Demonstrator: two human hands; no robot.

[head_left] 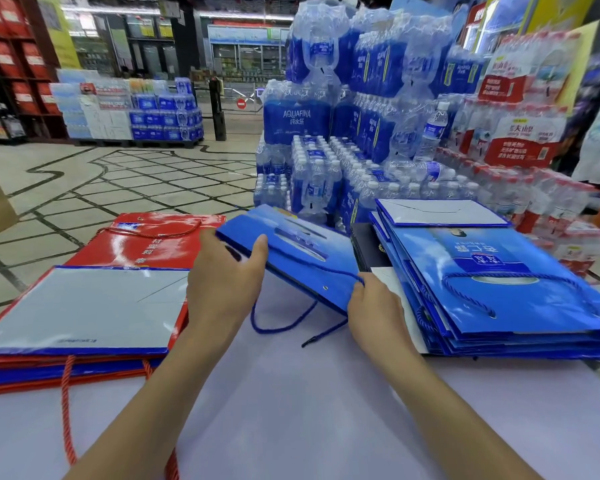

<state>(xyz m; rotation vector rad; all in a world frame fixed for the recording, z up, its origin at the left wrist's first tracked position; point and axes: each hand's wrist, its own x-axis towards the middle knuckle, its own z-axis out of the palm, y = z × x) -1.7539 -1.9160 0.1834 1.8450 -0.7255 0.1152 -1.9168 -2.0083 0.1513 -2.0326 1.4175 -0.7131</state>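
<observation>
- Your L hand (222, 278) grips the blue bag (302, 247) at its left end. Thumb lies on top, fingers curl under the edge, so it's clamped on the bag.
- Your R hand (374, 313) has the same bag at its near-right rim, fingers curled tight by the eyelet where the blue cord (284, 328) comes out. Can't tell if it pinches cord, rim or both.
- The bag is folded flat and held clear of the counter (291, 410), over the middle, towards the far edge.
- The cord loop hangs below the bag's near rim, btwn your two wrists. Its dark tip reaches down to the counter top.
- Blue stack (499, 299): flat blue bags piled at the counter's right side, cord handle lying on the top one. It sits just beside your R hand.
- Mixed stack (84, 306): red and blue bags at the left side. The top one shows a pale grey face.
- An orange cord (66, 410) trails from the mixed stack towards the near edge.
- Red bag (153, 240) lies flat at the far-left corner behind the mixed stack, near your L hand.
- A dark flat item (368, 247) lies btwn the held bag and the blue stack. It's mostly hidden.
- Water packs (298, 116), shrink-wrapped, are piled past the counter's far edge.
</observation>
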